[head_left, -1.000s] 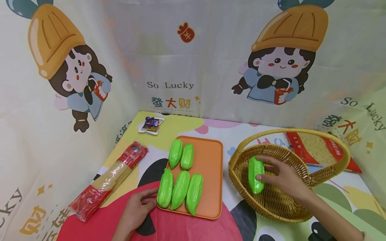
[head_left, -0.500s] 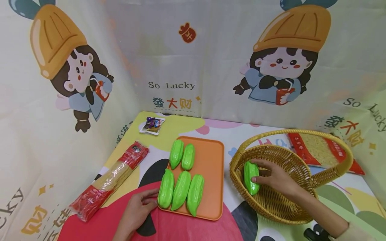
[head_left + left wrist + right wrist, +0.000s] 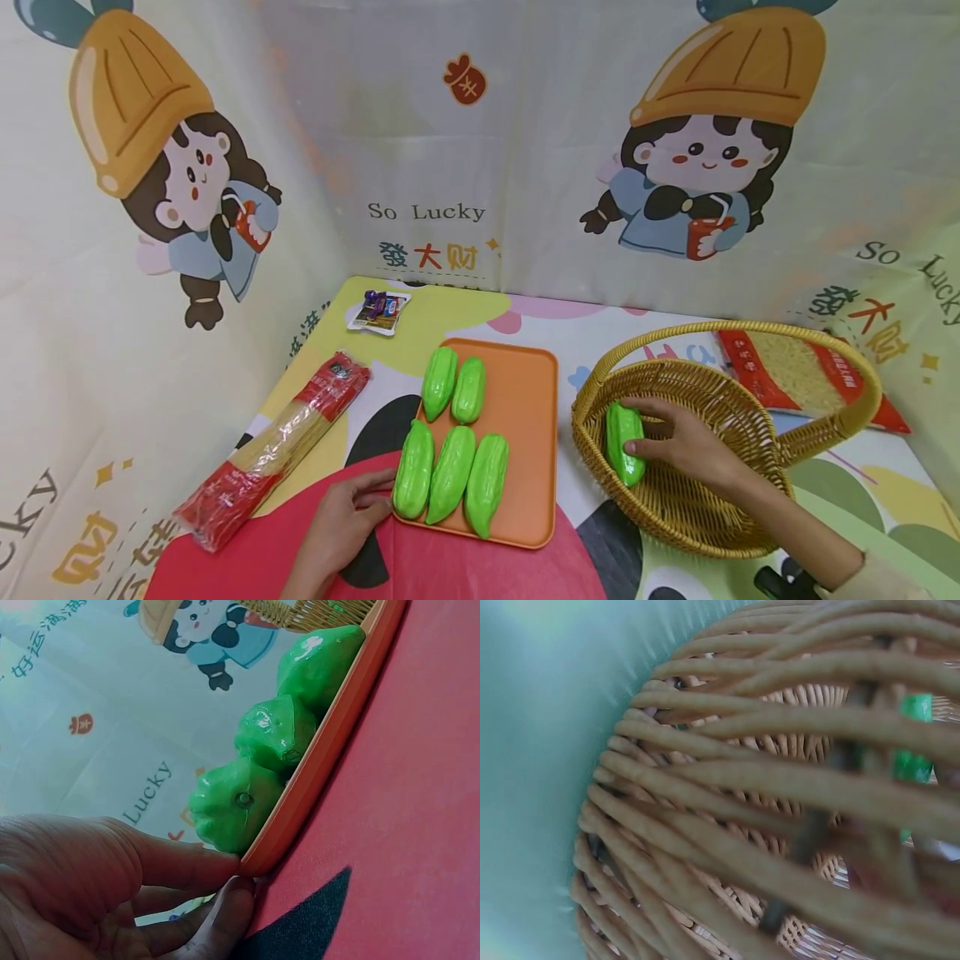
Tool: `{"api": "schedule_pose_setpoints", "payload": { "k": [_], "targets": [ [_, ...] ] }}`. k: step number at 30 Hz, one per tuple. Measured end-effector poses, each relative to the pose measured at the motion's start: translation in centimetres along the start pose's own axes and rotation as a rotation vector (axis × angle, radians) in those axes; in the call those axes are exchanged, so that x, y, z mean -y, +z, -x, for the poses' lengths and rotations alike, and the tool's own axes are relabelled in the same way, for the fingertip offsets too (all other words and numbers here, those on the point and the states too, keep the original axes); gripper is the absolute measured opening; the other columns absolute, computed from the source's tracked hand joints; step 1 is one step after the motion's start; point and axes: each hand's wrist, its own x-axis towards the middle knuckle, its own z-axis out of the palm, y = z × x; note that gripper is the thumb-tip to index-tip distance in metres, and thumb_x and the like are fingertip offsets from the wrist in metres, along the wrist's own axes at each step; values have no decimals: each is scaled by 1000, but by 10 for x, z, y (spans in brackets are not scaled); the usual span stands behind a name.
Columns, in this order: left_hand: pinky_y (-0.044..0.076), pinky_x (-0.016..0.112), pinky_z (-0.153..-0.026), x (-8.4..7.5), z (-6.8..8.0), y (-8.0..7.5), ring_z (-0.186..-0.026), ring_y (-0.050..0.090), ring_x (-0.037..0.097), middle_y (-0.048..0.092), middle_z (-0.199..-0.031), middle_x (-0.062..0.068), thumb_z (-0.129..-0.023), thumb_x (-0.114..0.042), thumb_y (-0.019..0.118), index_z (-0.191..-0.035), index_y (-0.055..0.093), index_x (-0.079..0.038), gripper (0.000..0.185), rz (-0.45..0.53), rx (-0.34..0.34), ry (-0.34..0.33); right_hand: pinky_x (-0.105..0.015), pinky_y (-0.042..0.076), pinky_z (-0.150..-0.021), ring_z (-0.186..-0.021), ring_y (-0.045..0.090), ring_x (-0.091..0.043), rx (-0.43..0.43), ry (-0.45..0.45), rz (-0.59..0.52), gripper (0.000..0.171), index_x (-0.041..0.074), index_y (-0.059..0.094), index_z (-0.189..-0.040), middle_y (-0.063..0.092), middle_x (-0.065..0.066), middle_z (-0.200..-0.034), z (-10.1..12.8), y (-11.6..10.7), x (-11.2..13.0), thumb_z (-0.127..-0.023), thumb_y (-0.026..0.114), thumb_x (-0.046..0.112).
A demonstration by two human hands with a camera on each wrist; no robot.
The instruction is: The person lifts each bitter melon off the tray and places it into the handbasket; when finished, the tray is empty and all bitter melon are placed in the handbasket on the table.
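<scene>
Several glossy green toy gourds [image 3: 450,471] lie on an orange tray [image 3: 525,433]. My left hand [image 3: 348,517] rests at the tray's near left corner, fingers touching its rim [image 3: 300,832] beside the nearest gourd [image 3: 232,806]. Inside a wicker basket [image 3: 712,508] at the right, my right hand [image 3: 671,442] holds another green gourd [image 3: 622,437] against the basket's left inner wall, thumb under it and fingers over its top. The right wrist view shows mostly blurred wicker [image 3: 765,825] with a sliver of green gourd [image 3: 915,742].
A red-ended packet of noodles [image 3: 273,446] lies left of the tray. A small snack packet [image 3: 378,310] sits at the back. A bag of fine noodles [image 3: 795,375] lies behind the basket. Printed cloth walls close in the left, back and right.
My right hand has carried the green gourd left and slightly lower inside the basket, toward its left wall. The left hand has stayed at the tray's corner.
</scene>
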Motion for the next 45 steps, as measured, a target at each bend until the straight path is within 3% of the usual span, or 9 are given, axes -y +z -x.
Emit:
{"api": "schedule_pose_setpoints", "payload": {
  "k": [5, 12, 22, 29, 33, 36, 40, 45],
  "targets": [
    [52, 27, -76, -2, 0, 0, -94, 69, 19, 68, -116, 12, -86, 3, 66, -127, 65, 2, 41, -5, 8, 0, -45, 53, -86, -124, 47, -51, -10, -1, 11, 66, 9, 51, -143, 46, -23, -142, 1, 0, -1, -85, 79, 24],
    [52, 27, -76, 0, 0, 0, -94, 69, 19, 68, -115, 12, -86, 3, 66, -126, 65, 3, 40, 6, 14, 22, -36, 53, -82, -124, 49, -49, -12, 11, -8, 66, 8, 51, -142, 48, -23, -141, 1, 1, -1, -84, 79, 24],
    [52, 27, -76, 2, 0, 0, -95, 69, 20, 68, -115, 13, -86, 4, 65, -127, 64, 3, 41, 20, 19, 19, -42, 53, -85, -125, 46, -51, -7, 11, -4, 66, 9, 51, -143, 46, -23, -142, 3, 1, 0, -86, 78, 25],
    [52, 26, -77, 0, 0, -1, -94, 69, 19, 68, -115, 13, -86, 4, 66, -127, 64, 3, 40, 10, 10, 16, -63, 43, -92, -129, 43, -48, -97, 35, 132, 69, 15, 50, -145, 46, -18, -146, 12, -2, 24, -86, 77, 37],
    [52, 27, -77, -1, -1, 0, -94, 69, 19, 69, -114, 12, -86, 4, 66, -126, 65, 2, 39, 3, 0, 20, -65, 42, -92, -129, 44, -45, -167, -2, 202, 63, 18, 52, -142, 47, -12, -145, 23, 4, 49, -88, 75, 40],
    [52, 27, -76, -1, -1, 0, -93, 69, 18, 69, -114, 11, -86, 3, 66, -126, 66, 1, 39, -5, 1, 12, -53, 47, -93, -129, 47, -39, -190, -32, 150, 57, 17, 53, -140, 49, -9, -142, 32, 15, 69, -90, 73, 36],
    [52, 27, -76, -1, -1, 0, -94, 69, 19, 69, -114, 11, -86, 3, 66, -126, 65, 1, 40, -5, 3, 5, -33, 51, -90, -131, 46, -32, -185, -64, -31, 52, 15, 55, -138, 48, -6, -143, 44, 35, 91, -91, 73, 26],
    [52, 27, -76, -1, 0, 1, -93, 69, 19, 69, -114, 11, -86, 4, 66, -126, 66, 1, 40, 0, -6, 1, -31, 48, -94, -134, 43, -30, -147, -49, -235, 52, 11, 55, -137, 47, -8, -145, 53, 67, 104, -90, 74, 18]
  ]
}}
